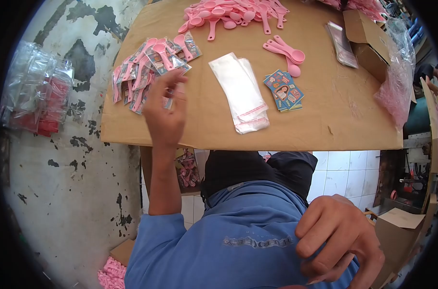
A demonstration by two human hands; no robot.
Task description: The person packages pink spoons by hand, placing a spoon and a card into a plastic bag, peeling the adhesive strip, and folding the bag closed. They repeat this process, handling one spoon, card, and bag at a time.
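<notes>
My left hand is at the left of the table, over the near edge of a pile of bagged pink spoons with printed cards. Its fingers are partly bent and blurred, and I cannot make out anything held. Close to the camera at the lower right, my right hand has its fingers curled in front of the blue shirt; what lies beneath them is hidden. Clear flat bags lie mid-table. To their right are a small stack of printed cards and a few loose pink spoons.
A large heap of pink spoons lies at the table's far side. On the right are an open cardboard box, more clear packets and pink plastic wrap. Plastic bags hang along the left wall.
</notes>
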